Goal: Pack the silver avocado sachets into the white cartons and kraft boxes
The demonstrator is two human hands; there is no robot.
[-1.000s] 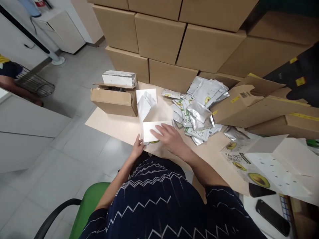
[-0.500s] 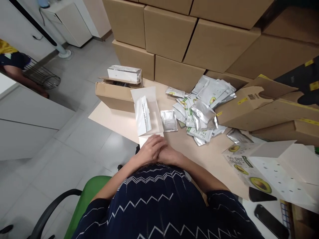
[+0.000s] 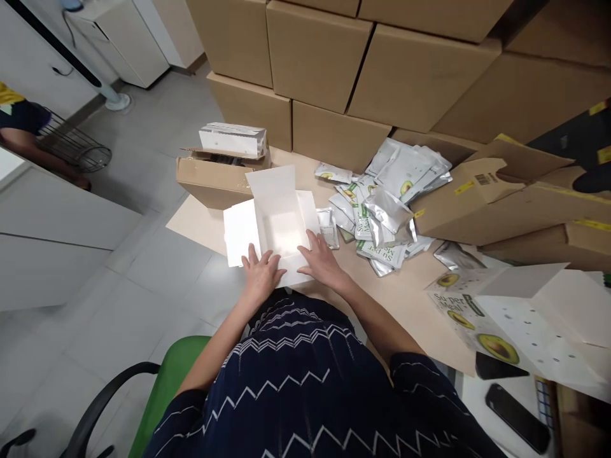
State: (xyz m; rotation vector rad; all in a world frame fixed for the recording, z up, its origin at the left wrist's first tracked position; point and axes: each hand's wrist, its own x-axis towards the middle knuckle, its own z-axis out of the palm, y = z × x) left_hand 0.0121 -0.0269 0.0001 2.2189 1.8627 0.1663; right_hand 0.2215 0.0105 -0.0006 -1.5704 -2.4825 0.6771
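Observation:
A white carton box lies opened out on the table's near edge, its flaps spread left and back. My left hand rests flat on its near left part with fingers spread. My right hand presses flat on its near right corner, fingers stretched out. Just right of the box lies a single silver sachet. A heap of silver avocado-printed sachets spreads further right.
An open brown carton with a white box on top stands at the table's left back. Stacked cardboard boxes form a wall behind. Flattened white printed cartons and two phones lie right. Another person's arm shows far left.
My hands were together at the box's near end; they have moved apart and now lie flat on it. The box has been spread open, with its side flap folded out left.

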